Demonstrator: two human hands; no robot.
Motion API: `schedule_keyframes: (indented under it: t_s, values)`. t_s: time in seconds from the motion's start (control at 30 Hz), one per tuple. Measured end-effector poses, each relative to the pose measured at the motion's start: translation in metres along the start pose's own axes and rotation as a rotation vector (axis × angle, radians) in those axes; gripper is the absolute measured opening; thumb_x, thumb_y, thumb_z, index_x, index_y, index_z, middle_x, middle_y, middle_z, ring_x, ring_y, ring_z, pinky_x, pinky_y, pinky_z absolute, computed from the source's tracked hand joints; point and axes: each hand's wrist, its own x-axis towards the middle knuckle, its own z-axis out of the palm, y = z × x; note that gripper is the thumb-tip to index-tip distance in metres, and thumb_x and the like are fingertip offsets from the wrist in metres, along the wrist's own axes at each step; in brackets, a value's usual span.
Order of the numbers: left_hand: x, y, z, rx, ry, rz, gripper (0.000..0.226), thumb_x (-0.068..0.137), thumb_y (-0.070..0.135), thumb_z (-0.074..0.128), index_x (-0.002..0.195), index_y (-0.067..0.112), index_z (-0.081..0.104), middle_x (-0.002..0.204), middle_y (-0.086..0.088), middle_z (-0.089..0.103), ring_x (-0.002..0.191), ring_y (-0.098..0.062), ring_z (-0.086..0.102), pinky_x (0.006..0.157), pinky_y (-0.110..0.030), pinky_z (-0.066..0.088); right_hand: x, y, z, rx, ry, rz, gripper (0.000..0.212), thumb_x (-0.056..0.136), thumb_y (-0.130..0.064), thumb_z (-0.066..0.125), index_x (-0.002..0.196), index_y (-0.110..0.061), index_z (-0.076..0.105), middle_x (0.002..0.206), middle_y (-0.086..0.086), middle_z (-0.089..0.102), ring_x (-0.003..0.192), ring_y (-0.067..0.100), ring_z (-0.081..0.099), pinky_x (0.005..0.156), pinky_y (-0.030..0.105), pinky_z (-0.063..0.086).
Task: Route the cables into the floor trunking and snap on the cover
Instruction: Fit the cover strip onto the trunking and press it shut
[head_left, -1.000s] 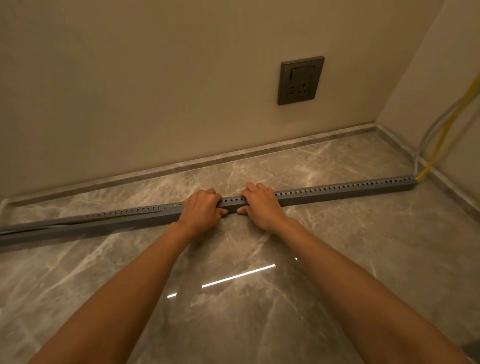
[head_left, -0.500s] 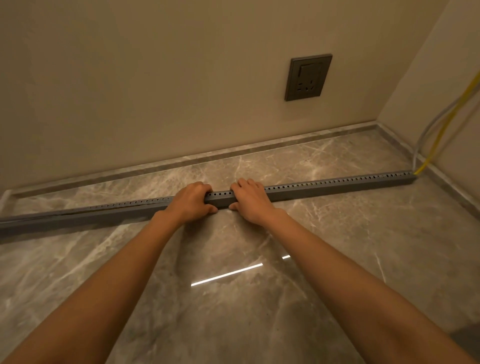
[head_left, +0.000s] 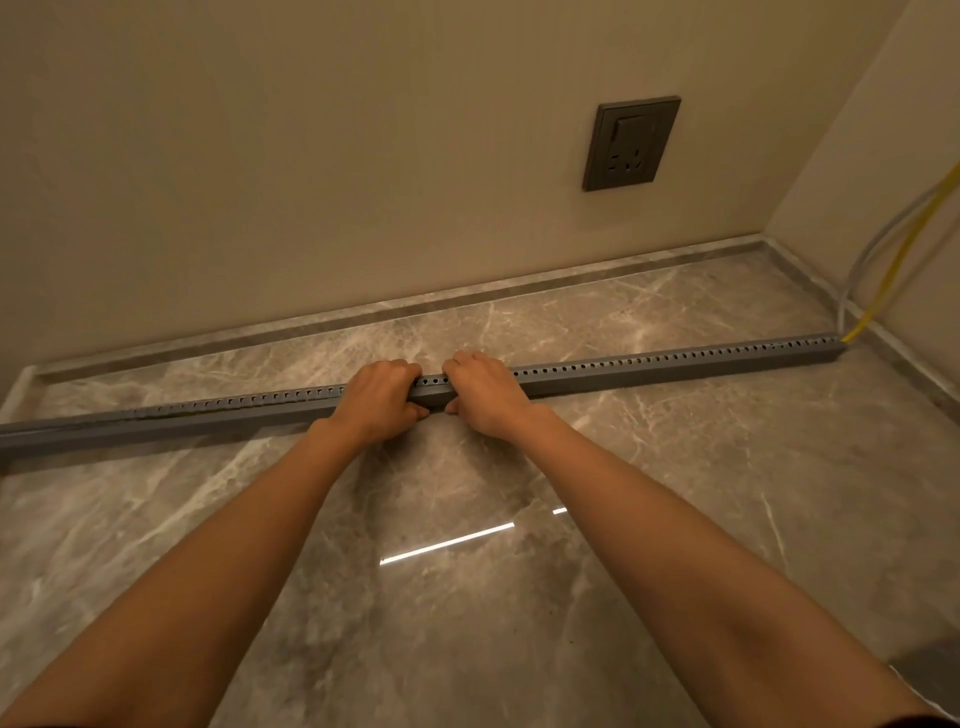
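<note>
A long grey trunking (head_left: 675, 366) with a row of small holes along its top lies across the marble floor from the left edge to the right wall. My left hand (head_left: 379, 402) and my right hand (head_left: 485, 397) grip it side by side near its middle, fingers curled over the top and thumbs on the near side. To the left of my hands a thin gap shows along the cover (head_left: 208, 413). A yellow cable (head_left: 893, 270) and a grey cable (head_left: 857, 270) come down the right wall and enter the trunking's right end.
A dark wall socket (head_left: 631, 143) sits on the back wall above the skirting (head_left: 467, 293). The room corner is at the far right. A dark object (head_left: 935, 675) pokes in at the bottom right. A ceiling light reflects on the glossy floor (head_left: 447, 543).
Both hands have slid a little to the left along the trunking while keeping their grip. The view has shifted slightly.
</note>
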Motion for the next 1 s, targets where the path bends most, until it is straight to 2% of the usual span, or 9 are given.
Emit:
schedule_keyframes:
  t_s: [0.17, 0.3, 0.43, 0.6, 1.0]
  values:
    - [0.001, -0.001, -0.002, -0.079, -0.049, 0.014, 0.037, 0.082, 0.027, 0.070, 0.109, 0.005, 0.060, 0.110, -0.015, 0.064, 0.099, -0.030, 0.058, 0.082, -0.037, 0.047, -0.001, 0.005, -0.005, 0.024, -0.027, 0.032, 0.036, 0.087, -0.021, 0.061, 0.117, -0.003, 0.053, 0.122, 0.017, 0.055, 0.113, 0.033, 0.051, 0.092, 0.041, 0.042]
    - [-0.006, -0.021, -0.009, -0.153, -0.033, -0.052, 0.038, 0.081, 0.031, 0.070, 0.110, 0.008, 0.063, 0.107, -0.014, 0.066, 0.096, -0.028, 0.059, 0.077, -0.035, 0.046, 0.001, 0.002, -0.003, 0.057, -0.036, 0.076, 0.041, 0.087, -0.030, 0.060, 0.121, -0.008, 0.052, 0.125, 0.014, 0.053, 0.116, 0.032, 0.049, 0.097, 0.044, 0.039]
    - [-0.013, -0.031, -0.009, -0.129, -0.031, -0.052, 0.037, 0.083, 0.030, 0.068, 0.114, 0.009, 0.062, 0.112, -0.012, 0.066, 0.100, -0.028, 0.059, 0.084, -0.039, 0.047, 0.005, -0.013, 0.000, 0.105, -0.048, 0.037, 0.039, 0.089, -0.026, 0.057, 0.123, -0.008, 0.050, 0.125, 0.014, 0.053, 0.116, 0.031, 0.048, 0.099, 0.042, 0.037]
    - [-0.016, -0.025, -0.007, -0.063, 0.020, -0.029, 0.042, 0.087, 0.030, 0.062, 0.123, 0.008, 0.059, 0.119, -0.012, 0.063, 0.108, -0.029, 0.057, 0.091, -0.038, 0.044, 0.004, -0.018, 0.004, 0.115, 0.017, 0.035, 0.035, 0.088, -0.021, 0.059, 0.120, -0.007, 0.054, 0.121, 0.013, 0.057, 0.112, 0.030, 0.051, 0.096, 0.040, 0.038]
    - [-0.015, -0.023, -0.007, -0.117, 0.009, 0.038, 0.027, 0.087, 0.024, 0.063, 0.103, 0.003, 0.067, 0.098, -0.019, 0.069, 0.091, -0.032, 0.060, 0.077, -0.035, 0.045, -0.003, -0.014, -0.003, 0.168, 0.000, 0.078, 0.029, 0.086, -0.022, 0.063, 0.111, -0.006, 0.062, 0.113, 0.015, 0.060, 0.106, 0.031, 0.055, 0.092, 0.040, 0.041]
